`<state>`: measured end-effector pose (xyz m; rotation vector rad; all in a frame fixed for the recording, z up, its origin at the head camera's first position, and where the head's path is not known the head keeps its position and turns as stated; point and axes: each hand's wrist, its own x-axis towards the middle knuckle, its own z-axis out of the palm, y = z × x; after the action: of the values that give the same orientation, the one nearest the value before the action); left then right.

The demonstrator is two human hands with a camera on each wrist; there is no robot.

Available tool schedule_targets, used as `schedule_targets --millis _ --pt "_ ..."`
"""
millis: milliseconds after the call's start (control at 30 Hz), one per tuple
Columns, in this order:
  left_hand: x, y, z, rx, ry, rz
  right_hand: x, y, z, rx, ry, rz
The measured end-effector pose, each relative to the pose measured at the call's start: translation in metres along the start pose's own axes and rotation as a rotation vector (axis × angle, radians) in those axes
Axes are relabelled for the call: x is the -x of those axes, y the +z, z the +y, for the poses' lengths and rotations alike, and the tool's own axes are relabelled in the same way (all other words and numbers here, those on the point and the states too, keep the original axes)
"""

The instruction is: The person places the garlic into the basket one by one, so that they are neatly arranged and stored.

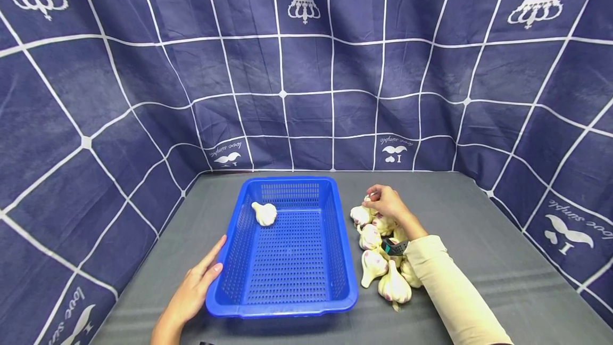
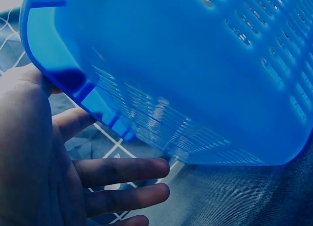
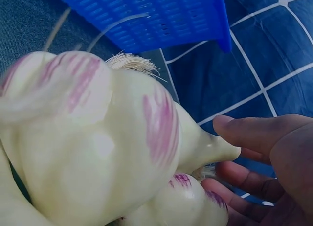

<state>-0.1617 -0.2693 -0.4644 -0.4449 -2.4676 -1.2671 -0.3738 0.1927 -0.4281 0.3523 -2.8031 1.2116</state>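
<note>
My left hand (image 1: 193, 286) rests with fingers stretched along the left side of a blue plastic basket (image 1: 282, 310). In the left wrist view its thumb lies at the basket's rim and the other fingers spread below. A single garlic bulb (image 1: 265, 214) lies inside the basket near its left wall. Right of the basket, my right hand (image 1: 389, 204) reaches over the far end of a garlic pile (image 1: 370, 237). Its thumb and fingers close around the neck of a garlic bulb (image 3: 195, 143). A nearer bulb (image 3: 93, 152) partly hides that one in the right wrist view.
Several garlic bulbs, among them a front one (image 1: 395, 286), lie close to the basket's right side, partly under my right forearm. A grey cloth (image 1: 483, 228) covers the table. Blue checked curtains (image 1: 354, 68) rise behind and on both sides.
</note>
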Motion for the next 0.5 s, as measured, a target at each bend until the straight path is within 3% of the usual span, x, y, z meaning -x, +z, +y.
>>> schedule_targets --millis 500 --pt "-0.0005 -0.0003 -0.0010 0.011 0.003 -0.004 0.0030 0.0016 -0.0020 -0.057 -0.041 -0.005"
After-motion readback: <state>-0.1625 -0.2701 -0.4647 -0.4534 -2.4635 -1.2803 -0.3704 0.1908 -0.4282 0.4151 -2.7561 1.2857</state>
